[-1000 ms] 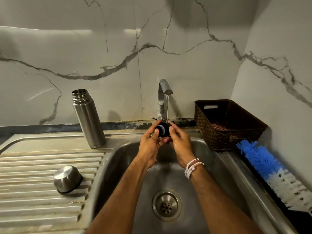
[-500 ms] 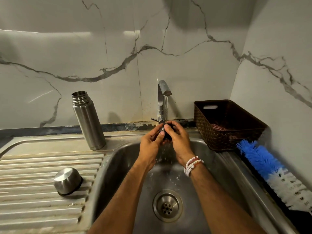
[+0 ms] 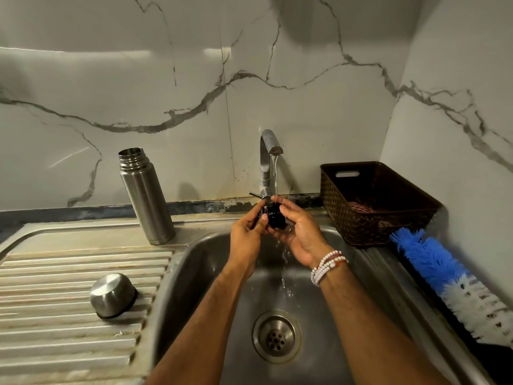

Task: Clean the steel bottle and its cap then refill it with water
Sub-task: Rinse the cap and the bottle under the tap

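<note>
Moved: right hand turned palm-up | with left hand grips small black plastic stopper under running tap | tall cylindrical steel bottle stands open, refill apparently pending

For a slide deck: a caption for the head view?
Left hand and right hand rinse a black stopper under the running tap, open steel bottle standing beside the sink.

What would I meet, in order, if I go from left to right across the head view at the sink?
steel cap on the drainboard → steel bottle → left hand → black stopper held under the running water → right hand → brown basket → blue and white brush
</note>
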